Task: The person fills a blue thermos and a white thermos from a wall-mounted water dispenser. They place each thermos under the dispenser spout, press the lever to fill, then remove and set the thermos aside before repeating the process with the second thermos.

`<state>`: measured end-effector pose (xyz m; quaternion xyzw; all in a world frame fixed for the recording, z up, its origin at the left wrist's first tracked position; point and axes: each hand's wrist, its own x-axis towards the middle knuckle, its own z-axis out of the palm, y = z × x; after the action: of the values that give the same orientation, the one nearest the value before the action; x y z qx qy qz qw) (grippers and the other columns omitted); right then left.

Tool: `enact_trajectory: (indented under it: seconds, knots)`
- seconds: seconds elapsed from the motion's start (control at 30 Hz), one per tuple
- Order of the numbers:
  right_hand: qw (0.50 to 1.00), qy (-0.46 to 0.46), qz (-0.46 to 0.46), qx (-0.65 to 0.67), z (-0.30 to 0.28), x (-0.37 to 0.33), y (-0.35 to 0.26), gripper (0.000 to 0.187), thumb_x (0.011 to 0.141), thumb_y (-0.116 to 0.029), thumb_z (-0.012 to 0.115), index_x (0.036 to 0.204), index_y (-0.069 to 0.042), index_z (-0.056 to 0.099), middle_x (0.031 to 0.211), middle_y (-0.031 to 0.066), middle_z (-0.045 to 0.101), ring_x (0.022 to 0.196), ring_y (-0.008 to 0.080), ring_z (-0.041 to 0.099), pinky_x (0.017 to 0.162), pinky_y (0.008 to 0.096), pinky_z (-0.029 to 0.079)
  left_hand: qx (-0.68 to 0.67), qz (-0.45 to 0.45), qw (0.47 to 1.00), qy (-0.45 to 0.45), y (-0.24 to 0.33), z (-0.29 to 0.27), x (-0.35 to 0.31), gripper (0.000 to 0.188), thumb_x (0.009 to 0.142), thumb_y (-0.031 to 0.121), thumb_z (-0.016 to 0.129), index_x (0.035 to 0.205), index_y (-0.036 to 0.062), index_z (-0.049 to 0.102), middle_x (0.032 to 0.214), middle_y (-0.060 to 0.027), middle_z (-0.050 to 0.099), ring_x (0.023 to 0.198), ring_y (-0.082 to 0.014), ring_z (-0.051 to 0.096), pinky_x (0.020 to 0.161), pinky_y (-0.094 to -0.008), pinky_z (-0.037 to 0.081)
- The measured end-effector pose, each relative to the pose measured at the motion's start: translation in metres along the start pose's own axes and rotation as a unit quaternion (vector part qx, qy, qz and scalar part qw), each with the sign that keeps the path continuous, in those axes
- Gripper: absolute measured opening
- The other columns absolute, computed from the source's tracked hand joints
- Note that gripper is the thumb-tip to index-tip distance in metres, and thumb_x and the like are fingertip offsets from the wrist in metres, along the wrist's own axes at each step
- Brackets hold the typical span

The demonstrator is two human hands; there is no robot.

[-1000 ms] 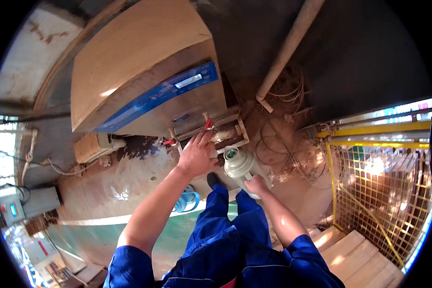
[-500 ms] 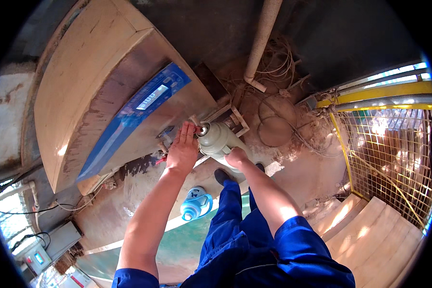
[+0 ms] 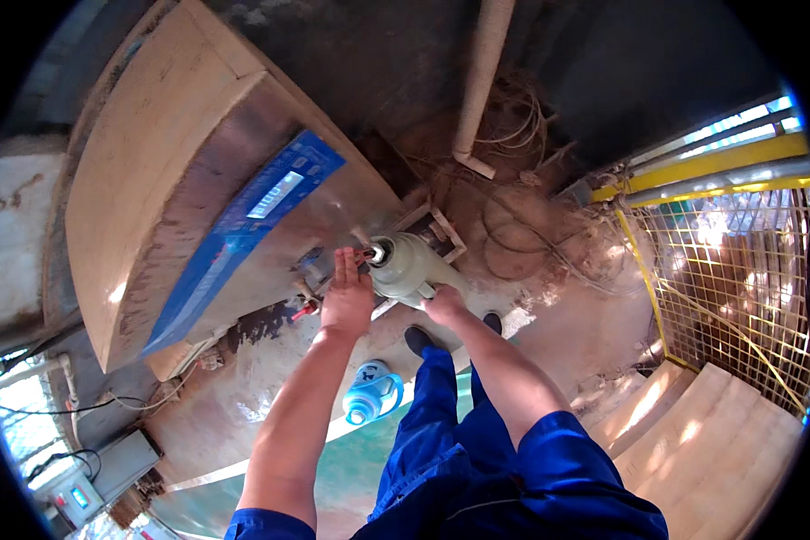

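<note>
Pale green flask is held by right grip, closed round its side handle; mouth is set at the red-handled tap, by the dispenser's lower edge. Left grip is held fingers-straight at the tap; can't tell if handle is grasped. Blue bottle is stood at the green floor area's edge.

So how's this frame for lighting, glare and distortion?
Head view: fisheye bending inside a black rim; head view: a blown-out, mesh-covered opening at lower left, deep shadow on the dark grey wall at upper right; head view: sun patches on the pale wooden planks, a glare spot on the tan box-shaped cabinet, glints at the mouth of the pale green cylindrical flask.
</note>
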<state>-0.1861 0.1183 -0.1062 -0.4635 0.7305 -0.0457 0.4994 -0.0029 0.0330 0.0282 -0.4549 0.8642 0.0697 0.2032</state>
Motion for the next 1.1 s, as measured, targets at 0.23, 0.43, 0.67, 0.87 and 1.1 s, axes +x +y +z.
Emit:
enact_trajectory:
  seconds: [0.23, 0.43, 0.67, 0.87, 1.1]
  knots:
    - [1.0, -0.021, 0.02, 0.004, 0.0, 0.004, -0.004, 0.046, 0.083, -0.035, 0.064, 0.11, 0.002, 0.065, 0.112, 0.0256, 0.064, 0.107, 0.0382, 0.062, 0.095, 0.0432, 0.049, 0.012, 0.014, 1.0, -0.011, -0.006, -0.001, 0.004, 0.047, 0.079, 0.025, 0.068, 0.115, -0.0033, 0.057, 0.149, -0.0361, 0.024, 0.141, -0.0448, 0.027, 0.106, -0.0453, 0.042]
    - [1.0, -0.009, 0.007, -0.01, -0.001, 0.004, -0.002, 0.046, 0.083, -0.035, 0.065, 0.109, 0.002, 0.065, 0.111, 0.0261, 0.065, 0.108, 0.038, 0.062, 0.096, 0.0429, 0.049, 0.008, 0.008, 0.999, -0.038, -0.003, -0.008, 0.007, 0.039, 0.087, 0.015, 0.049, 0.121, -0.0028, 0.057, 0.149, -0.0358, 0.026, 0.141, -0.0466, 0.027, 0.11, -0.0461, 0.037]
    - [1.0, 0.005, 0.005, -0.017, -0.005, 0.001, -0.005, 0.048, 0.082, -0.035, 0.066, 0.113, 0.003, 0.063, 0.111, 0.0257, 0.065, 0.108, 0.0376, 0.062, 0.095, 0.0427, 0.05, 0.0, 0.005, 0.999, -0.035, -0.001, -0.009, 0.006, 0.037, 0.089, 0.013, 0.044, 0.119, -0.0015, 0.059, 0.15, -0.036, 0.023, 0.141, -0.0473, 0.025, 0.111, -0.0456, 0.035]
    - [1.0, 0.005, 0.004, -0.007, -0.006, -0.003, -0.005, 0.049, 0.083, -0.035, 0.066, 0.112, 0.004, 0.063, 0.112, 0.0261, 0.065, 0.109, 0.0375, 0.062, 0.095, 0.0425, 0.049, 0.01, -0.002, 0.998, -0.062, 0.002, -0.012, 0.008, 0.036, 0.092, 0.014, 0.042, 0.12, 0.0, 0.059, 0.151, -0.0356, 0.022, 0.142, -0.047, 0.024, 0.113, -0.0452, 0.033]
    - [1.0, -0.001, -0.002, -0.005, -0.006, -0.006, -0.006, 0.049, 0.083, -0.036, 0.066, 0.113, 0.003, 0.063, 0.112, 0.0257, 0.064, 0.108, 0.0373, 0.062, 0.095, 0.0424, 0.049, 0.001, 0.004, 0.998, -0.063, 0.001, -0.016, 0.007, 0.037, 0.093, 0.015, 0.041, 0.123, 0.0005, 0.057, 0.151, -0.035, 0.022, 0.142, -0.0472, 0.023, 0.113, -0.0452, 0.032]
